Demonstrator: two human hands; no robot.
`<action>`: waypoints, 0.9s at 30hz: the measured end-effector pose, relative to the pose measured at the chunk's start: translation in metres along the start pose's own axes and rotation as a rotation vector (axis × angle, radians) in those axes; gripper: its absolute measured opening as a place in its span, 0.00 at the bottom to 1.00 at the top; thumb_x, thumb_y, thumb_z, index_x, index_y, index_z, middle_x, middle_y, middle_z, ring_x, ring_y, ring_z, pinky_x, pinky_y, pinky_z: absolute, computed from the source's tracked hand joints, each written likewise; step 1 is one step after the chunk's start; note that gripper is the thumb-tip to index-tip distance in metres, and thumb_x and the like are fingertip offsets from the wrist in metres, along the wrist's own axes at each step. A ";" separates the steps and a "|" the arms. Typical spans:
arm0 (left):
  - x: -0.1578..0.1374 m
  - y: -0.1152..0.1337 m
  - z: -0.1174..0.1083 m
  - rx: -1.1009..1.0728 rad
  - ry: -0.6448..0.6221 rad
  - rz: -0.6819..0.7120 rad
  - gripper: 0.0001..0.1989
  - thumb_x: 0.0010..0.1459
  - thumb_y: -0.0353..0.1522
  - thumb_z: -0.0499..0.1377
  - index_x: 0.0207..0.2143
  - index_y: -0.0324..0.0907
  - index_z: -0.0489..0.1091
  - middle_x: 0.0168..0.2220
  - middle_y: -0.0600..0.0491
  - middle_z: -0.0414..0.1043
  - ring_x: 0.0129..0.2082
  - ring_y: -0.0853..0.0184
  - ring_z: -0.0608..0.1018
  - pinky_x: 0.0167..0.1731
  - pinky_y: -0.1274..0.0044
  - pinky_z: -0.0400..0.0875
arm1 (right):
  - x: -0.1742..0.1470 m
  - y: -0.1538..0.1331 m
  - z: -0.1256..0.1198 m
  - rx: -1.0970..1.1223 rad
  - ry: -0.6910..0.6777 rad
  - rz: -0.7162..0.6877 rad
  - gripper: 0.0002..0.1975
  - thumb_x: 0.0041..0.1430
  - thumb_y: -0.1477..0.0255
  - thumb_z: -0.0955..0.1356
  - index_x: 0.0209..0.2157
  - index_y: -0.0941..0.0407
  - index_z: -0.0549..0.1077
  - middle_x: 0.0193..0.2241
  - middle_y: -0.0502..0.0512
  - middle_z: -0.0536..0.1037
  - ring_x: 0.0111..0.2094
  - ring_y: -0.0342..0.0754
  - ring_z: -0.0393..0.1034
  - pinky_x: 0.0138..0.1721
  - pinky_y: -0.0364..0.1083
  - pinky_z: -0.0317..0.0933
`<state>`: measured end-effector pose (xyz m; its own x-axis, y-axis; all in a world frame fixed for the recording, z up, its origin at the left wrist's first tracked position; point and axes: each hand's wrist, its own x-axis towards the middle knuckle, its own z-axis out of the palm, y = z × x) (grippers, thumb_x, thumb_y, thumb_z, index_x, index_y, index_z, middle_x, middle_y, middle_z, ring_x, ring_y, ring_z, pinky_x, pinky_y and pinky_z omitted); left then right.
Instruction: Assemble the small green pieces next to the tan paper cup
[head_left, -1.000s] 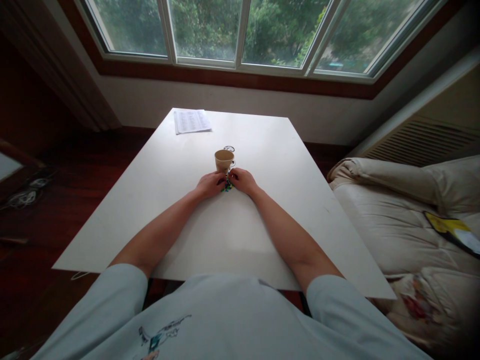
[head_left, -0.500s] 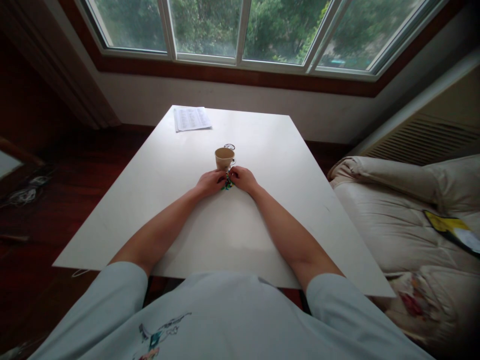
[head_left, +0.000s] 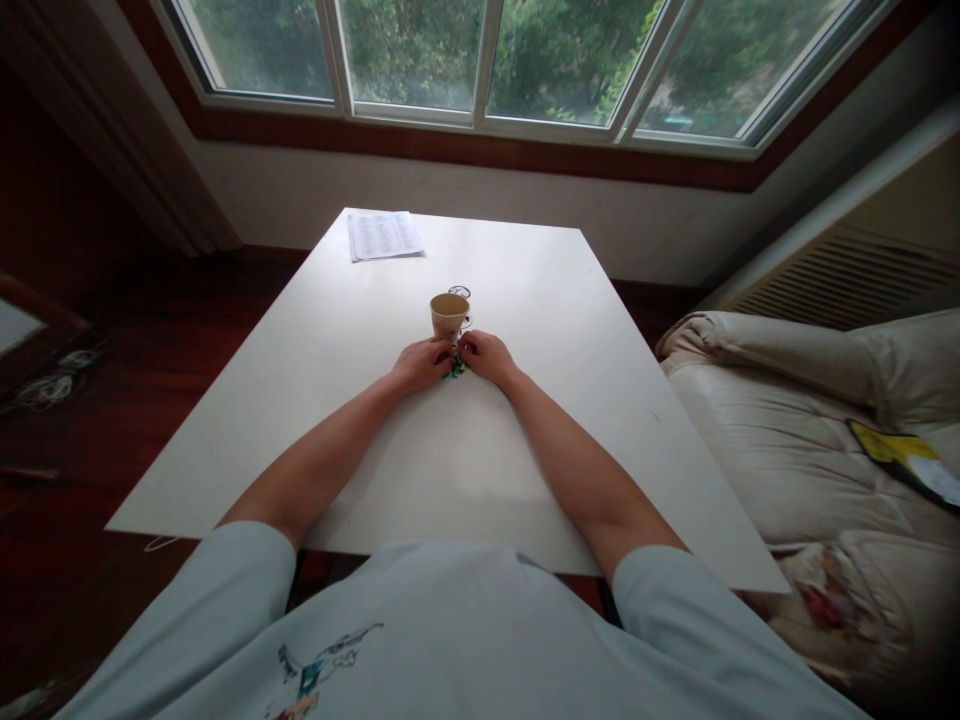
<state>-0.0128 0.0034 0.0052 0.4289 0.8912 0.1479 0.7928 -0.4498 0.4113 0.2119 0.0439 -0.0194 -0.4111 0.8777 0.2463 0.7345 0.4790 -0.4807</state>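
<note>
On the white table [head_left: 465,450] stands an upright tan cup [head_left: 448,318], its mouth facing up. Just in front of it lies a small pile of green, yellow and dark beads or bits [head_left: 455,367], too small to name surely. My left hand [head_left: 424,362] rests at the left of the pile, fingers curled in by the cup's base. From the right, my right hand [head_left: 486,354] reaches to the same pile with its thumb and fingers pinched together. Whatever sits between the fingertips of either hand is too small to make out. A thin dark loop [head_left: 459,292] lies behind the cup.
Printed sheets of paper [head_left: 385,236] lie at the table's far left corner. A cream sofa [head_left: 780,430] with a yellow and black item [head_left: 904,455] on it stands to the right. Beyond the table are a wall and a window [head_left: 480,60]. Cables [head_left: 52,385] lie on the floor at left.
</note>
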 end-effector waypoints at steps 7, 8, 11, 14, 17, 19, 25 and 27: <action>0.000 -0.002 0.003 0.006 0.011 0.015 0.11 0.70 0.38 0.59 0.46 0.49 0.82 0.50 0.49 0.85 0.46 0.57 0.84 0.43 0.69 0.73 | -0.001 -0.006 -0.005 -0.010 -0.019 0.021 0.06 0.68 0.70 0.69 0.39 0.53 0.80 0.37 0.54 0.81 0.37 0.50 0.69 0.39 0.47 0.56; 0.000 -0.002 0.003 0.007 0.012 0.010 0.11 0.70 0.38 0.59 0.46 0.49 0.82 0.50 0.49 0.85 0.46 0.57 0.84 0.43 0.69 0.73 | -0.001 -0.007 -0.005 -0.010 -0.020 0.025 0.06 0.68 0.70 0.69 0.38 0.53 0.80 0.37 0.54 0.81 0.37 0.50 0.69 0.39 0.47 0.56; 0.000 -0.002 0.003 0.007 0.007 0.000 0.12 0.70 0.38 0.59 0.47 0.50 0.83 0.51 0.49 0.85 0.47 0.57 0.84 0.44 0.70 0.74 | -0.001 -0.008 -0.006 -0.004 -0.017 0.024 0.05 0.67 0.70 0.70 0.39 0.53 0.80 0.38 0.54 0.81 0.38 0.50 0.70 0.39 0.47 0.56; 0.001 -0.002 0.002 0.002 0.000 -0.004 0.11 0.70 0.38 0.60 0.47 0.49 0.83 0.51 0.49 0.85 0.47 0.57 0.84 0.44 0.70 0.75 | -0.001 -0.008 -0.006 -0.007 -0.012 0.023 0.05 0.68 0.70 0.69 0.38 0.53 0.80 0.37 0.54 0.82 0.38 0.50 0.70 0.39 0.46 0.56; 0.001 -0.001 0.001 -0.003 -0.004 -0.005 0.11 0.70 0.38 0.60 0.46 0.49 0.83 0.51 0.49 0.85 0.47 0.57 0.84 0.44 0.70 0.75 | -0.001 -0.006 -0.005 -0.005 -0.007 0.019 0.05 0.68 0.70 0.69 0.38 0.53 0.80 0.37 0.54 0.81 0.37 0.50 0.70 0.39 0.47 0.56; 0.001 -0.001 0.001 -0.006 -0.003 -0.002 0.11 0.69 0.38 0.60 0.46 0.49 0.82 0.51 0.49 0.84 0.47 0.57 0.84 0.44 0.70 0.74 | -0.001 -0.005 -0.004 -0.002 -0.004 0.012 0.05 0.68 0.70 0.69 0.39 0.53 0.80 0.37 0.54 0.81 0.38 0.50 0.70 0.38 0.47 0.56; 0.001 0.000 0.001 0.002 0.001 0.005 0.11 0.70 0.38 0.59 0.45 0.49 0.82 0.51 0.49 0.84 0.46 0.57 0.84 0.43 0.69 0.73 | -0.001 -0.004 -0.003 -0.001 -0.010 0.020 0.06 0.67 0.70 0.70 0.40 0.52 0.81 0.38 0.54 0.82 0.38 0.50 0.70 0.39 0.47 0.57; 0.000 -0.001 0.001 0.004 0.003 0.008 0.11 0.70 0.38 0.59 0.45 0.49 0.82 0.51 0.49 0.84 0.46 0.57 0.84 0.43 0.69 0.73 | -0.001 -0.004 -0.003 -0.005 -0.011 0.021 0.06 0.67 0.70 0.69 0.40 0.53 0.81 0.39 0.54 0.82 0.39 0.50 0.71 0.39 0.47 0.57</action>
<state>-0.0128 0.0040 0.0040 0.4341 0.8877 0.1537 0.7908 -0.4572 0.4069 0.2106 0.0414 -0.0154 -0.4017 0.8871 0.2273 0.7454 0.4609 -0.4816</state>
